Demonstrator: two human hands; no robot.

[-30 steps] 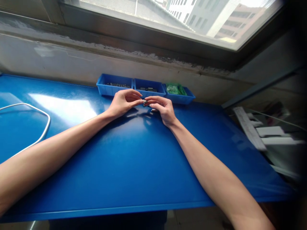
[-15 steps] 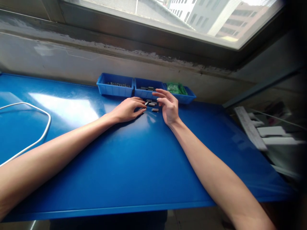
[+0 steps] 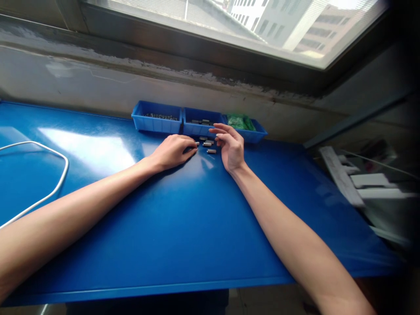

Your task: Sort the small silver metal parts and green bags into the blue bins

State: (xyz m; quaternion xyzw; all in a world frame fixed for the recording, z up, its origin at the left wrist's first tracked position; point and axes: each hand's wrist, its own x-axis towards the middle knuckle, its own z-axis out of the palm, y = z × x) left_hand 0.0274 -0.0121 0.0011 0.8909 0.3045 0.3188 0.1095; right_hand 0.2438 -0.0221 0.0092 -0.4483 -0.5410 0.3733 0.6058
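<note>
My left hand (image 3: 176, 151) rests low over the table with its fingers curled, and a small silvery metal piece (image 3: 197, 143) shows at its fingertips, gripped there. Several short metal cylinders (image 3: 207, 144) lie on the table between my hands. One more metal cylinder (image 3: 211, 151) lies a little nearer to me. My right hand (image 3: 232, 146) is raised beside them on the right, palm turned inward, fingers loosely bent and apart, holding nothing visible.
Behind my hands stand a blue bin of small metal parts (image 3: 156, 124), a blue bin with metal cylinders (image 3: 190, 129) and a blue bin with green plastic packaging (image 3: 241, 121). A white cable (image 3: 62, 175) lies at left on the blue table (image 3: 183, 245).
My left fingers have closed around a metal piece and drawn slightly left, away from the other cylinders. My right hand has hardly moved.
</note>
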